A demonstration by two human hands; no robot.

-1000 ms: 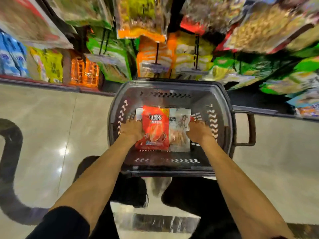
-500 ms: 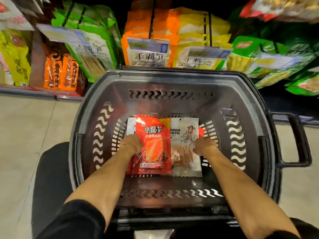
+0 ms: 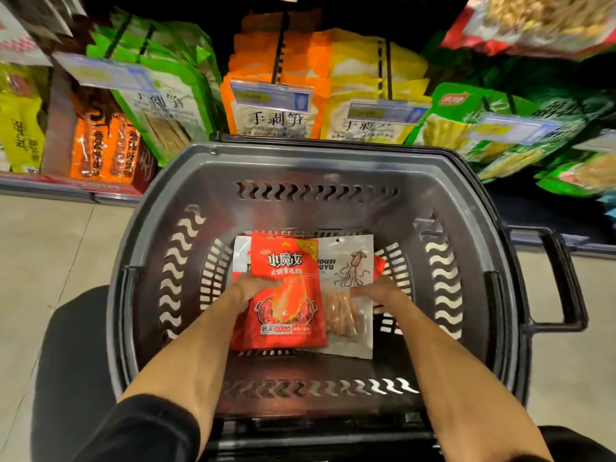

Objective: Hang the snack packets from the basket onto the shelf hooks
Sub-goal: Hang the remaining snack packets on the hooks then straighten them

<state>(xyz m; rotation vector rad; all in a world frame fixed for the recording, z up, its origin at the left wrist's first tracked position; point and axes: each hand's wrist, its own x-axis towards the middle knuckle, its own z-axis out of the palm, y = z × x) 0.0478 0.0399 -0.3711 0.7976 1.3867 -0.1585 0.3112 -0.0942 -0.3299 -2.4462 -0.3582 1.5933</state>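
A dark grey plastic basket stands on the floor below me. On its bottom lies a stack of snack packets: a red packet on top at the left, a clear-and-white squid packet to its right, more packets partly hidden underneath. My left hand grips the red packet's left edge, thumb over its front. My right hand holds the squid packet's right edge, fingers curled on it. Shelf hooks carry hanging packets just beyond the basket.
Green, orange and yellow snack bags with price tags hang close over the basket's far rim. The basket's pull handle sticks out to the right. Beige tiled floor lies to the left and right.
The camera has come nearer to the basket. My left hand has closed over the red packet's edge, and my right hand has moved onto the squid packet.
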